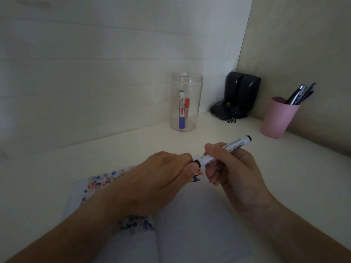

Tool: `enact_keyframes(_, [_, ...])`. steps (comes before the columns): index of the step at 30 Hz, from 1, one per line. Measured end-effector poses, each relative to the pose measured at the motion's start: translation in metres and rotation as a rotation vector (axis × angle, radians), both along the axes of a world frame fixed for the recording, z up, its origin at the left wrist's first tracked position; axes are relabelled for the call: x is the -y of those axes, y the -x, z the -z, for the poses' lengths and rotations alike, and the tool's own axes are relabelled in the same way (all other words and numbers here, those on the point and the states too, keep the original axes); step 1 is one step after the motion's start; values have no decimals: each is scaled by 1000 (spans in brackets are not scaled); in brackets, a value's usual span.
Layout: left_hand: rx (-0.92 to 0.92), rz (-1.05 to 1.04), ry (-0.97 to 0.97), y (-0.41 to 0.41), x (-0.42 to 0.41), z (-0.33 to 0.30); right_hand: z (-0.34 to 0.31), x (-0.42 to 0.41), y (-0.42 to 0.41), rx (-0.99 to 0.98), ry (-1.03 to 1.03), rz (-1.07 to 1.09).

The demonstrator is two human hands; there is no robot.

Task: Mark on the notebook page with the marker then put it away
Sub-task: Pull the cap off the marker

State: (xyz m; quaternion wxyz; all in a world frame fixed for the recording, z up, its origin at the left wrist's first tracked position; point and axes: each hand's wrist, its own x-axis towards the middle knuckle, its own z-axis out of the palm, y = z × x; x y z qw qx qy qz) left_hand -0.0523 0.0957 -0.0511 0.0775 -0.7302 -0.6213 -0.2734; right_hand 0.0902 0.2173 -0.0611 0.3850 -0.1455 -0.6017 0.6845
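Observation:
A white marker [234, 145] with black ends lies slanted between both hands above the desk. My right hand [233, 173] grips its barrel. My left hand [161, 179] is closed around its black cap end [196, 162]. Under the hands lies an open notebook [197, 215]; coloured marks run along the top of its pages, and the right page is mostly blank. A clear plastic jar [186, 101] stands at the back of the desk and holds a blue marker and a red marker upright.
A pink cup [277, 118] with several pens stands at the right by the wall. Two black speakers [241, 93] with tangled cables sit in the corner. White walls close the desk at the back and right.

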Motion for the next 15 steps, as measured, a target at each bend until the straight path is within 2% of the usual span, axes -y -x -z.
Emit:
enact_keyframes(4, [196, 79, 28, 2, 1, 4, -1, 2, 0, -9, 7, -15])
enact_keyframes(7, [411, 30, 88, -1, 7, 5, -2, 2, 2, -11, 19, -30])
enact_keyframes(10, [420, 105, 48, 3, 3, 2, -1, 3, 2, -33, 39, -29])
enact_keyframes(13, [447, 126, 98, 7, -2, -1, -1, 5, 5, -32, 38, -33])
enact_keyframes(15, [709, 218, 222, 8, 0, -5, -3, -3, 3, -49, 99, 12])
